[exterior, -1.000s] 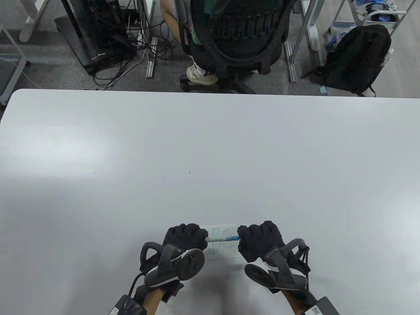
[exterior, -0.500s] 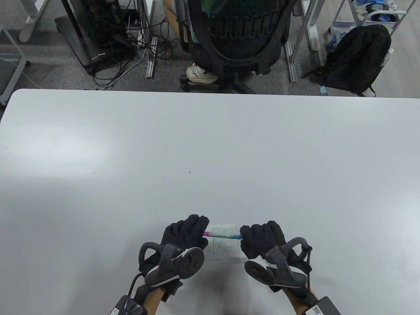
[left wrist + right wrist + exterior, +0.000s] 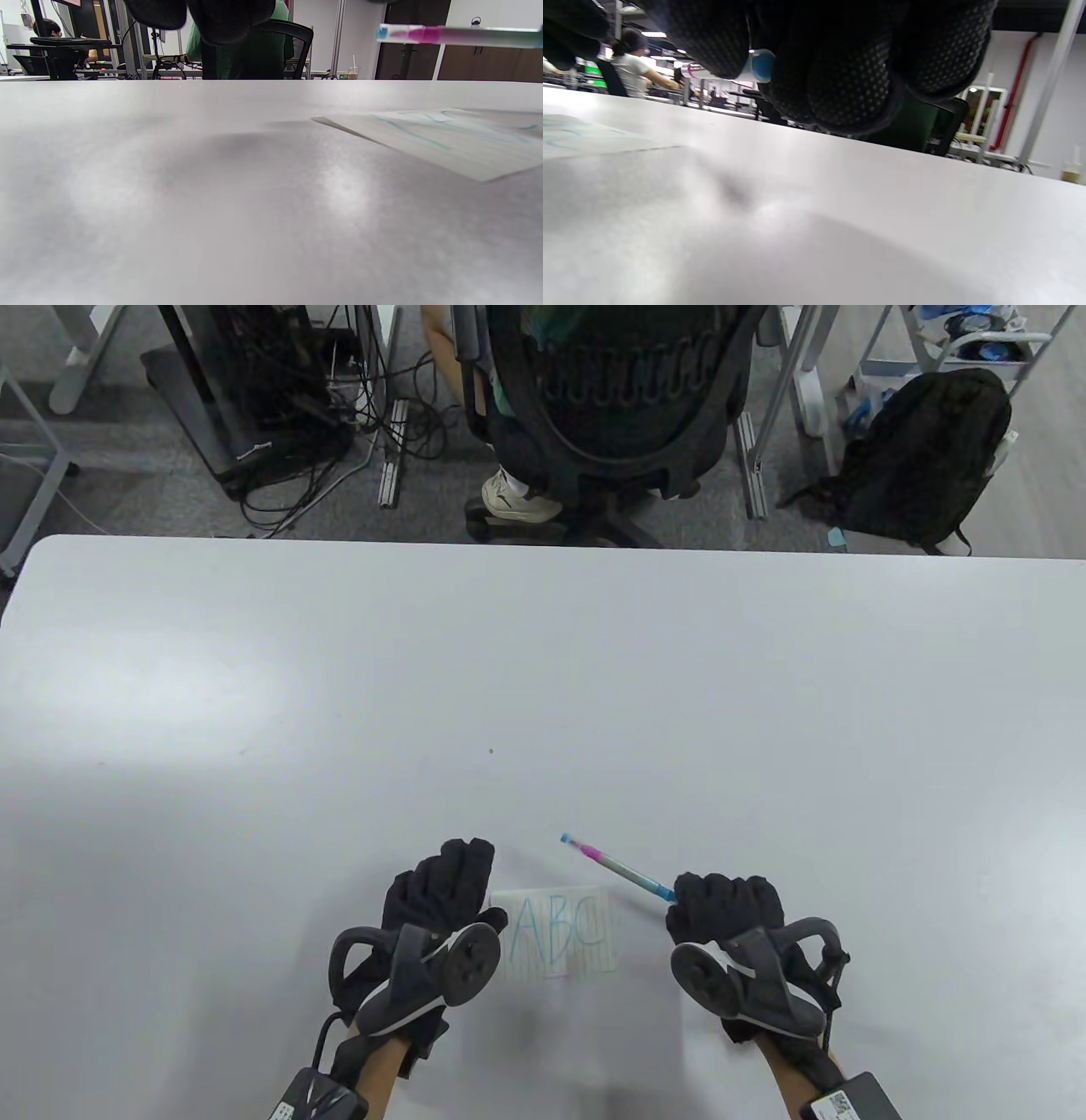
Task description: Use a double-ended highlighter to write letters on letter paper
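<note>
A small sheet of letter paper lies flat near the table's front edge, with blue letters A, B, C on it; the left wrist view shows it low on the right. My right hand grips the blue end of the double-ended highlighter, which points up and to the left above the table, its pink cap at the far tip. The same pen crosses the top right of the left wrist view. My left hand rests just left of the paper, fingers extended, holding nothing.
The white table stretches wide behind the paper. A person sits in a black office chair beyond the far edge. A black backpack and tangled cables lie on the floor behind.
My left hand has let go of the highlighter's pink end and moved left off the paper. My right hand swung the pen up and to the right, uncovering the letters.
</note>
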